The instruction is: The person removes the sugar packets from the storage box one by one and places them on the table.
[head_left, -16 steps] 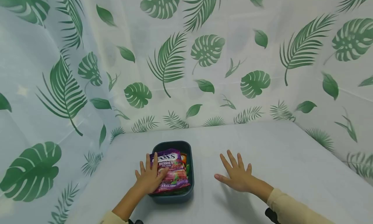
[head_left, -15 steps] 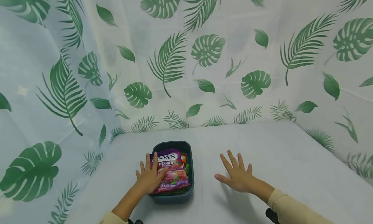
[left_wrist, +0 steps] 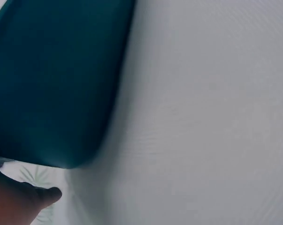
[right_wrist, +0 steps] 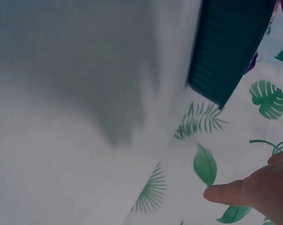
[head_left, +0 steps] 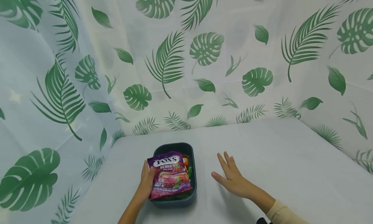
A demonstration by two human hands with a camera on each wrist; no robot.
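A purple-and-red bag of Fox's Berries candy (head_left: 172, 177) lies tilted over a dark teal plastic box (head_left: 175, 203), its left edge overlapping the box's rim. My left hand (head_left: 142, 186) holds that edge, thumb over the printed face and fingers along the outer side. In the left wrist view the box's wall (left_wrist: 52, 84) fills the upper left, with part of the hand (left_wrist: 15, 201) below. My right hand (head_left: 236, 183) hovers above the table to the right of the box, fingers extended, holding nothing. The right wrist view shows its extended finger (right_wrist: 226, 192).
Orange and green packaging (head_left: 187, 164) shows inside the box beside the candy bag. A white cloth covers the table (head_left: 276, 159). Behind and at both sides hang white curtains (head_left: 175, 97) printed with green leaves.
My left hand has gone from lying spread across the candy bag to its left edge, uncovering the print. The bag looks slightly larger. The right hand has turned a little, its fingers closer together.
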